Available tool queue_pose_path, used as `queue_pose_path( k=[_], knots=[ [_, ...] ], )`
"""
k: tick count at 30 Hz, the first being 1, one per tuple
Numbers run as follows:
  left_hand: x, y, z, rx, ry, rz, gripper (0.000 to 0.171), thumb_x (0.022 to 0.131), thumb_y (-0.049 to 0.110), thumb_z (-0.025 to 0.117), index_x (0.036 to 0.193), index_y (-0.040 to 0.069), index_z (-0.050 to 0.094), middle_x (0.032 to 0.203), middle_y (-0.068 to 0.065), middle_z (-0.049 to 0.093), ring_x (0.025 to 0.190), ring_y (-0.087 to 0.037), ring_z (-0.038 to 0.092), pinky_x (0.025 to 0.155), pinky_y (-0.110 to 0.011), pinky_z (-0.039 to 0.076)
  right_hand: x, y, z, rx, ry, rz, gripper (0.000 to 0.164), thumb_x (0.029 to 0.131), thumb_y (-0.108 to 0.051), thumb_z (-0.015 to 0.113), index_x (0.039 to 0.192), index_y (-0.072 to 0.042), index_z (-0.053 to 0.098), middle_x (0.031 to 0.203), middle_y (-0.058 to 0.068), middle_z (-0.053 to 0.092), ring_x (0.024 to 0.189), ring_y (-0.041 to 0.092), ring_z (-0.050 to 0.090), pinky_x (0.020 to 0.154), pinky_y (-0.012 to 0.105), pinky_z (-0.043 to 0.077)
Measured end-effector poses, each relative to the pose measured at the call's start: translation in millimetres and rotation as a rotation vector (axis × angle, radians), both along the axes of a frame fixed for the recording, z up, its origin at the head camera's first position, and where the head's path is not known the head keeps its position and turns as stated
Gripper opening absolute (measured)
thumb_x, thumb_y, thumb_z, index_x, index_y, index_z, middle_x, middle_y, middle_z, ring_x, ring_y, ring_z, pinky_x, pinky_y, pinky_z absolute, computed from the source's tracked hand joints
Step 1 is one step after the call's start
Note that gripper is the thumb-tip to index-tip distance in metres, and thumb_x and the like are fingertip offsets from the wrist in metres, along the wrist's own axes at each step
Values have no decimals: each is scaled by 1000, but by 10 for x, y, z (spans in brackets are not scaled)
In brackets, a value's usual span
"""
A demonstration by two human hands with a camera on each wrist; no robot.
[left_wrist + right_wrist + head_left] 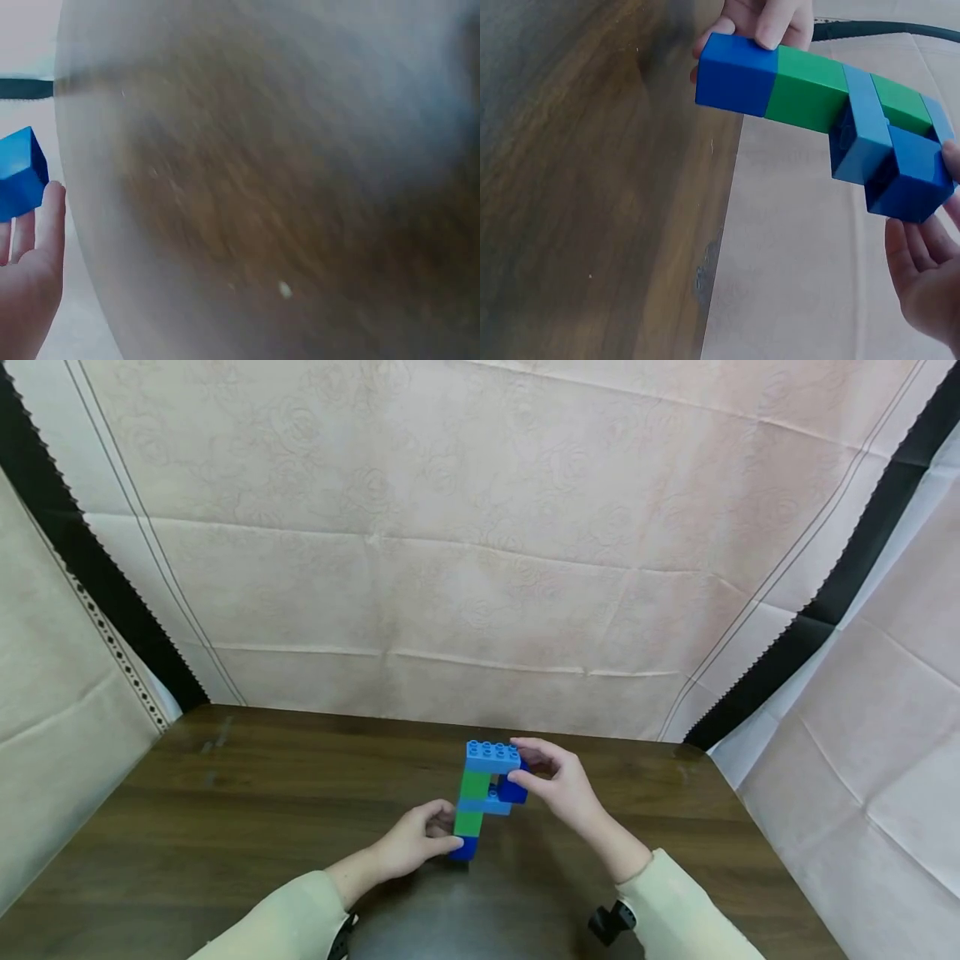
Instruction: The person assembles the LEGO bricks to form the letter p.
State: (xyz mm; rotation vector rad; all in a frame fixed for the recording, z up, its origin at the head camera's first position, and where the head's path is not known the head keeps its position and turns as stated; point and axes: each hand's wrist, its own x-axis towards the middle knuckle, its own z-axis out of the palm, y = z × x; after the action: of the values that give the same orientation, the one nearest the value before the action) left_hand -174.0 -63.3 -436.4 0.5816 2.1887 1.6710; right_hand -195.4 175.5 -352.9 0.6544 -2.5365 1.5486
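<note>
A tower of toy building blocks (474,783) is held up over the table between both hands. From the bottom it runs dark blue, green, light blue, green, with a long light blue brick (492,756) on top. My left hand (412,843) pinches the dark blue bottom brick (736,73). My right hand (558,783) pinches another dark blue brick (910,176) at the tower's right side, between the two light blue ones. In the left wrist view only one blue brick (22,174) shows, at the left edge above some fingers (52,225).
The brown wooden table (225,827) spreads beneath the hands. Pale patterned cloth (450,568) hangs behind it and on both sides, with black strips (832,585) along the corners. Dark straps (613,920) sit at the wrists. The table is blurred in the left wrist view.
</note>
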Motion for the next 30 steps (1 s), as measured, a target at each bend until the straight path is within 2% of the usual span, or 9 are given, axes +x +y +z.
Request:
queue_pose_path(
  k=[6, 13, 17, 24, 30],
  knots=[
    [52, 87, 54, 13, -27, 23, 58, 88, 22, 66, 133, -3, 38, 108, -12, 56, 93, -19, 60, 80, -35, 54, -107, 47, -2, -17, -31, -97, 37, 85, -15, 68, 119, -5, 62, 104, 17, 66, 89, 8, 59, 77, 19, 50],
    [79, 118, 80, -19, 39, 4, 76, 81, 14, 73, 142, 3, 29, 115, -16, 55, 93, -19, 60, 82, -36, 54, -195, 102, -26, 12, -118, -180, 36, 87, -18, 66, 120, -5, 62, 107, 17, 65, 93, 17, 59, 77, 20, 50],
    [85, 120, 73, -34, 89, -16, 78, 81, 12, 73, 144, 5, 28, 125, -21, 53, 92, -20, 60, 81, -33, 54, -246, 117, -60, 8, -163, -202, 37, 88, -19, 65, 122, -4, 60, 108, 19, 64, 90, 18, 60, 73, 24, 52],
    [110, 165, 56, -77, 146, -19, 79, 81, 12, 72, 144, -1, 27, 132, -24, 51, 87, -19, 63, 76, -29, 55, -378, 115, -157, 17, -206, -194, 37, 90, -20, 63, 123, -4, 60, 107, 19, 64, 79, 13, 58, 68, 24, 51],
    [138, 241, 47, -170, 170, -2, 79, 79, 18, 75, 142, -3, 31, 126, -23, 55, 87, -19, 66, 75, -32, 56, -448, 95, -234, 63, -231, -165, 36, 90, -22, 62, 121, -4, 61, 96, 13, 65, 72, 15, 55, 63, 24, 46]
  ],
)
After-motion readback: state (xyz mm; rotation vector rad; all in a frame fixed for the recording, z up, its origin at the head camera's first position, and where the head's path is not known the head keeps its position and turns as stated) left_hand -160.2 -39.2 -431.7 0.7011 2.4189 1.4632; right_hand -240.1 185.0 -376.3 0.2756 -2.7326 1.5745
